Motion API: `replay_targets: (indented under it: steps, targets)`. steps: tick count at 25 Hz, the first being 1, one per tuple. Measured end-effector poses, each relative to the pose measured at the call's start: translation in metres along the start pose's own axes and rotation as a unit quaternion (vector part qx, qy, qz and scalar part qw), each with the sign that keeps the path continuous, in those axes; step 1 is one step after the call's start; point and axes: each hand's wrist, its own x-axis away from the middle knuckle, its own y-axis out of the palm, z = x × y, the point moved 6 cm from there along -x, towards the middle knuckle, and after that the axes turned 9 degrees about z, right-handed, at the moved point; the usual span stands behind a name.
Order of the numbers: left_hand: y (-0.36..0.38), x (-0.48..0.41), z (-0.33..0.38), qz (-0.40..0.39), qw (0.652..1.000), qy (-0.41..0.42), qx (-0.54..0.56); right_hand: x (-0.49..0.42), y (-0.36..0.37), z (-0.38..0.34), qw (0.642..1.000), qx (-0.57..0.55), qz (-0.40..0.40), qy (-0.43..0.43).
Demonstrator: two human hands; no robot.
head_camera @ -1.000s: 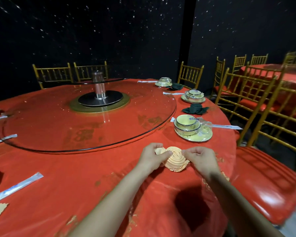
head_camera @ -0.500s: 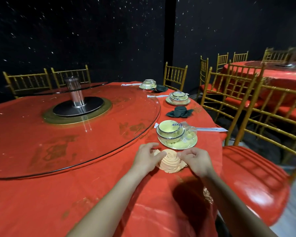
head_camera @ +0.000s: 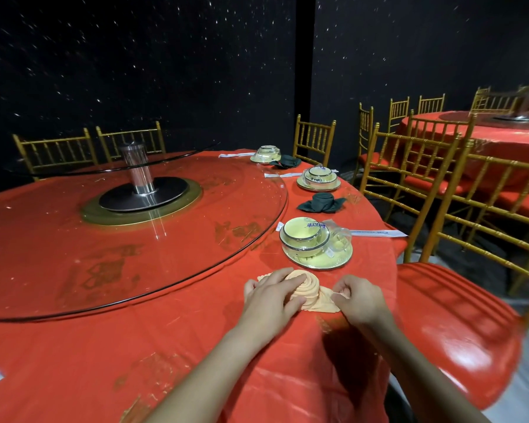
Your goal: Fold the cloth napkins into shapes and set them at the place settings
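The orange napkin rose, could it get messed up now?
Maybe. The left hand rests on the napkin rose, so pressing could flatten its swirl. The right hand pinches a leaf corner; a hard tug might unroll it. The bowl and plate sit close behind, so a bump could rattle them.

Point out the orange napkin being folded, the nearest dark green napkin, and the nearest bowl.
Orange napkin [head_camera: 307,286], head view, on the rolled spiral top.
Dark green napkin [head_camera: 322,203], head view, on the rolled centre.
Bowl [head_camera: 304,239], head view, on the near outer wall.
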Motion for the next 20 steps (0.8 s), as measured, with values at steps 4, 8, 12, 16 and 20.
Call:
replay_targets:
  steps: [4,8,12,16,20]
  targets:
    - [0.002,0.002,-0.004,0.004,0.999,-0.016,0.034,0.016,-0.006,-0.029,0.986,-0.019,0.064,-0.152]
    - [0.005,0.001,-0.009,0.008,0.999,-0.027,0.039,0.033,0.007,-0.042,0.980,0.028,0.046,-0.191]
    - [0.006,0.007,-0.010,-0.020,0.999,-0.026,0.041,0.035,0.011,-0.034,0.984,-0.011,0.042,-0.172]
    - [-0.009,0.019,-0.018,-0.022,0.999,-0.039,0.029,0.037,0.010,-0.039,0.978,0.018,0.051,-0.203]
    - [-0.043,0.046,-0.043,0.000,0.996,-0.085,-0.010,0.038,0.008,-0.040,0.979,0.026,0.036,-0.198]
